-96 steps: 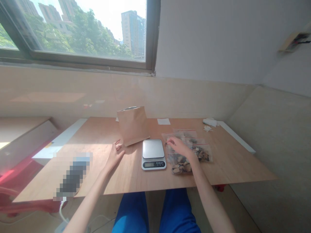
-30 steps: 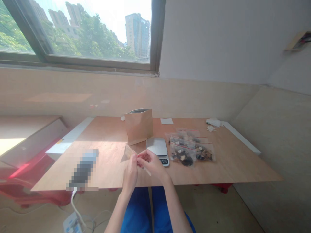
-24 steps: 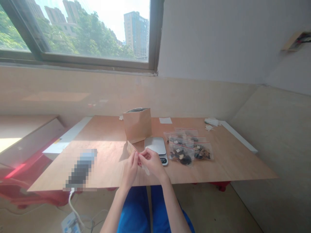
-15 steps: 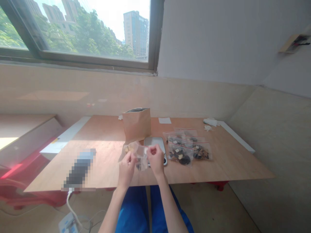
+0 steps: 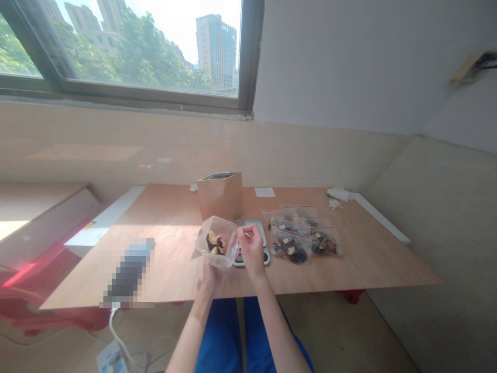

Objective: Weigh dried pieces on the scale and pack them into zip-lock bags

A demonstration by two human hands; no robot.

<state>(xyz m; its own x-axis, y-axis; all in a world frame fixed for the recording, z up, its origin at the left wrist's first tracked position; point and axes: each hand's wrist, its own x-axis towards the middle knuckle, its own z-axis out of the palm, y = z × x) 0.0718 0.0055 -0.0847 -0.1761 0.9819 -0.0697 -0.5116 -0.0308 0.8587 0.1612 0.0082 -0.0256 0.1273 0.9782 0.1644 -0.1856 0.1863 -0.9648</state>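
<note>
I hold a small clear zip bag (image 5: 218,245) with brown and pale dried pieces inside, its mouth spread wide. My left hand (image 5: 210,277) cups the bag from below, mostly hidden behind it. My right hand (image 5: 250,249) pinches the red-striped rim on the bag's right side. Both hands hover over the near part of the wooden table (image 5: 171,248), just in front of a small digital scale (image 5: 252,242).
A brown paper stand-up pouch (image 5: 220,195) stands open behind the scale. Several filled clear zip bags (image 5: 301,238) lie to the right of it. A blurred dark object (image 5: 126,272) rests at the near left. White paper scraps (image 5: 337,196) lie at the far right edge.
My right hand took a bag from the pile on the right and brought it in front of me. Both hands pulled its mouth apart, and the left moved underneath.
</note>
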